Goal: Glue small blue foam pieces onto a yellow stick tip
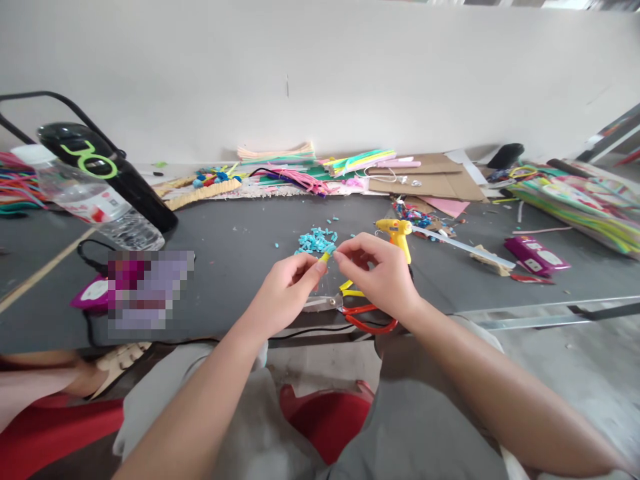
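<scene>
Many blue pieces [314,240] beyond the left hand [290,283] (scissors [334,304], glue gun [395,231] nearby).

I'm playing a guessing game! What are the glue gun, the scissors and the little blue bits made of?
The yellow glue gun looks like hard, smooth plastic, judging by its even colour and moulded shape. The scissors seem to have metal blades, grey with a dull shine, and smooth red handles, probably plastic. The little blue bits could be foam or plastic; they're too small to tell.
</scene>
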Tool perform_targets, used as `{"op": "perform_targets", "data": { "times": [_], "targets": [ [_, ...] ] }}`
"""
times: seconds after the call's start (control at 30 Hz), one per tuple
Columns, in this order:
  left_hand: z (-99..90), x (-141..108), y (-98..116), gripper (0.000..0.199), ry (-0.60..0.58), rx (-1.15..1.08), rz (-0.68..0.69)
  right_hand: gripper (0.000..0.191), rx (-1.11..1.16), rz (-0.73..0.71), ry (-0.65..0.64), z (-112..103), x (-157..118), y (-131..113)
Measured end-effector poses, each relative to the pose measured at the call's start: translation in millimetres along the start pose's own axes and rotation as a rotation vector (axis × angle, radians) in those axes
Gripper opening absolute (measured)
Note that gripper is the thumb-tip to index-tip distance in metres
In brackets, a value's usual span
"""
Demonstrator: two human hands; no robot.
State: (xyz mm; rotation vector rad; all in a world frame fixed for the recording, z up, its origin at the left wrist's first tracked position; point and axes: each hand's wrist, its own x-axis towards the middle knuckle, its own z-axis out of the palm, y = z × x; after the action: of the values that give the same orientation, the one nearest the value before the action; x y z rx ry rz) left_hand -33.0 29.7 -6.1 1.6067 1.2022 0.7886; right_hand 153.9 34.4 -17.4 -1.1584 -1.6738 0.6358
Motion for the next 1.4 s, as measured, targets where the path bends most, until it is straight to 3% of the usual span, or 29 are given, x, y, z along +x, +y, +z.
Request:
{"op": "perform_targets", "data": {
  "times": [0.37, 0.6, 0.73, 0.87, 1.03, 1.2, 1.4],
  "targets": [
    [-2.0, 0.0, -1.4, 0.040, -0.007, 0.017, -0.004, 0.013, 0.022, -0.011, -0.018, -2.4, 0.5, -0.3],
    [-4.8, 2.5, -5.5, 0.044, -0.027, -0.108, -0.051, 0.034, 0.050, 0.054, 0.070, -17.1, 10.0, 3.1],
    [-5.5, 2.7, -5.7, 0.043, -0.061, -0.239, -0.082, 0.050, -0.048, 0.073, -0.073, -22.5, 13.3, 9.2],
    [-6.7, 3.4, -7.8, 0.039, -0.057, -0.300, -0.116, 0.045, -0.143, 0.100, -0.276, -26.5, 15.4, 20.8],
    [-6.8, 4.3, -7.2, 0.030, -0.044, -0.340, -0.136, 0.030, -0.148, 0.129, -0.305, -31.4, 15.0, 33.1],
    [-4.2, 5.0, -6.8, 0.036, -0.035, -0.241, -0.121, 0.020, 0.009, 0.037, -0.197, -32.3, 8.9, 29.0],
    [-0.9, 3.5, -4.7, 0.040, -0.011, -0.006, -0.072, 0.008, -0.099, -0.275, -0.044, -25.4, 4.1, 16.6]
  ]
}}
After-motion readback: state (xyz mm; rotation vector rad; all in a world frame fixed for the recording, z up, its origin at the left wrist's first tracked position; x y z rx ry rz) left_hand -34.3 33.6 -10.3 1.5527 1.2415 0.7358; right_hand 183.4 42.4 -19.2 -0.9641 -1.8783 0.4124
